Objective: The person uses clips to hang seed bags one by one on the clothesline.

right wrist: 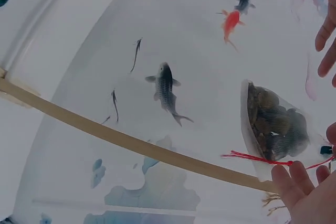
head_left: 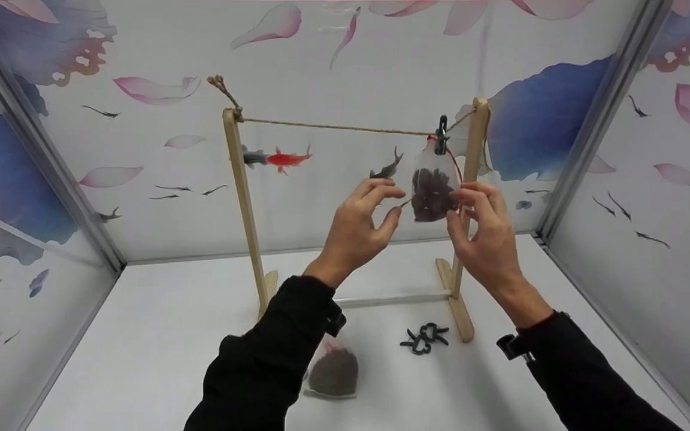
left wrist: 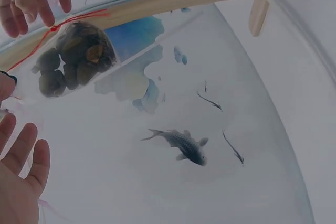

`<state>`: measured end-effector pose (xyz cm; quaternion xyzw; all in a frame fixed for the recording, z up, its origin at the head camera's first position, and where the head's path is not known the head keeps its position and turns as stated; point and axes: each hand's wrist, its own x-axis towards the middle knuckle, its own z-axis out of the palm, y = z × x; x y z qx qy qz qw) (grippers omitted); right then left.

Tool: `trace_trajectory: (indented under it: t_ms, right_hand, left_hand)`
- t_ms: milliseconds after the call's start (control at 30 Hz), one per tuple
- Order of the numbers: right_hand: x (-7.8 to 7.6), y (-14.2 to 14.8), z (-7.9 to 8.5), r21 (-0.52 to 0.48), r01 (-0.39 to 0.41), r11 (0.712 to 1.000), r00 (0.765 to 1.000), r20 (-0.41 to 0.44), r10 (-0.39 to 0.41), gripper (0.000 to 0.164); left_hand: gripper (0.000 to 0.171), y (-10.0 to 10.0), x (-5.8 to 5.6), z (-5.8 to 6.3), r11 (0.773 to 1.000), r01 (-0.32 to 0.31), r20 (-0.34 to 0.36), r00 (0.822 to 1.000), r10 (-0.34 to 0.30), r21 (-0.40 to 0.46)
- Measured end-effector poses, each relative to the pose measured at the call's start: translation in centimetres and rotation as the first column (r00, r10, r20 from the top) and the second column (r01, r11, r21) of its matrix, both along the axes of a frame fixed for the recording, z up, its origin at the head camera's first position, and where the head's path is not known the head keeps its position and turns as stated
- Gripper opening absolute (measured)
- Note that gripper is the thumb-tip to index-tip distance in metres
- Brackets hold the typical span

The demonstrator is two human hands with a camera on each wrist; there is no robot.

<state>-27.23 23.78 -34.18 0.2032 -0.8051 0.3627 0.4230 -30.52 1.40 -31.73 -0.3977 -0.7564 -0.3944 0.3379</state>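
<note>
A drawstring mesh bag of dark stones (head_left: 433, 188) hangs from a twine line (head_left: 333, 127), held near its neck by a dark spring clip (head_left: 441, 136). My left hand (head_left: 357, 224) is just left of the bag with fingers loosely bent, apart from it. My right hand (head_left: 486, 233) is at the bag's right side; in the right wrist view a fingertip meets the red drawstring (right wrist: 252, 157). Both hands' fingers look relaxed in the wrist views, with nothing gripped. The clip is mostly cut off in the wrist views.
The twine spans two wooden posts (head_left: 242, 209), with a pale bar (head_left: 393, 298) low between them. On the white table lie several dark spring clips (head_left: 426, 339) and a second bag with grey-brown contents (head_left: 333, 372). Printed panels (head_left: 171, 54) enclose the table.
</note>
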Motion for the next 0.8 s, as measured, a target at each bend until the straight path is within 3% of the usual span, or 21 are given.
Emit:
trace_trajectory:
  t_ms: [267,467,500,567,700,800]
  right_hand:
    - [0.7,1.3,-4.3,0.101,-0.066,0.993,0.993,0.102,0.055,0.033]
    - [1.3,2.6,-7.4,0.157,-0.116,0.981,0.962,0.264,0.072,0.039]
    - [1.4,2.9,-7.9,0.156,-0.150,0.976,0.945,0.314,0.095,0.041]
    - [1.6,3.4,-8.8,0.130,-0.226,0.965,0.886,0.438,0.149,0.047]
    - [2.0,4.2,-10.9,0.030,-0.328,0.944,0.722,0.653,0.230,0.059]
    - [2.1,4.3,-12.5,0.002,-0.336,0.942,0.649,0.725,0.230,0.062]
  left_hand:
    - [0.023,-1.0,0.9,-4.8,1.000,0.003,0.100,0.995,-0.005,0.012]
    - [0.027,-1.2,2.1,-8.2,0.998,0.024,0.171,0.985,-0.015,-0.052]
    - [0.027,-1.2,2.4,-8.7,0.997,0.030,0.185,0.983,-0.017,-0.072]
    - [0.030,-1.2,2.8,-9.9,0.991,0.048,0.224,0.974,-0.020,-0.123]
    - [0.037,-1.3,3.5,-12.3,0.970,0.099,0.307,0.951,-0.027,-0.222]
    - [0.040,-1.5,3.9,-14.1,0.961,0.132,0.364,0.931,-0.036,-0.244]
